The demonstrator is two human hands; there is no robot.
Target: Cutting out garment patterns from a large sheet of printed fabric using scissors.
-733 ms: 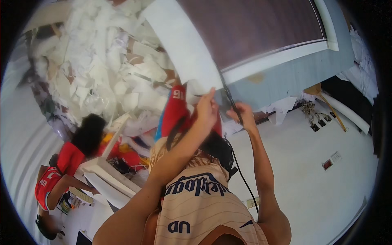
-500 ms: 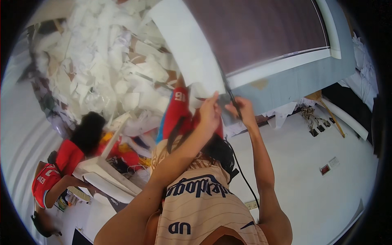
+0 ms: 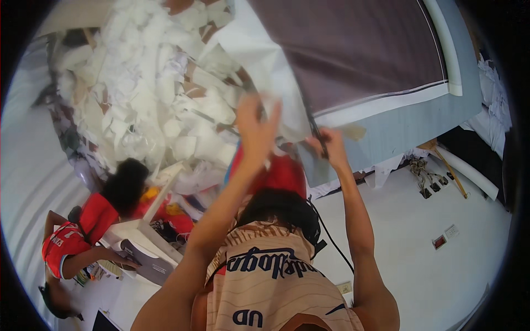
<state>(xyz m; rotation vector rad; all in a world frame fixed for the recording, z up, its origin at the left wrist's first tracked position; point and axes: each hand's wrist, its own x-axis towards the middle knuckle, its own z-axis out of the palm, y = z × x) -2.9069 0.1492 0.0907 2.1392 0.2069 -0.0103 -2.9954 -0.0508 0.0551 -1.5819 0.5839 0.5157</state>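
Observation:
My right hand (image 3: pixel 331 144) is closed around what look like black scissors (image 3: pixel 319 134), their dark blades pointing away along the near left side of a large sheet. That sheet is dark brown (image 3: pixel 364 55) with a white margin (image 3: pixel 381 103), and it lies on a grey-blue table (image 3: pixel 397 124). Left of the blades, a loose white part of the sheet (image 3: pixel 259 52) hangs over the table's edge. My left hand (image 3: pixel 256 129) is raised in front of this white part, blurred by motion. Its fingers look spread, and I see nothing in them.
A big heap of white scraps (image 3: pixel 138 83) covers the floor at the left. Below it, a person in a red shirt (image 3: pixel 69 248) is beside a white chair-like frame (image 3: pixel 141 229). Several cords with black ends (image 3: pixel 428 176) and a yellowish stick (image 3: pixel 452 171) are at the right.
My left hand has moved away from the scissors, up and to the left, with its fingers spreading. The right hand stays nearly in place with the scissors. The brown sheet now shows creases.

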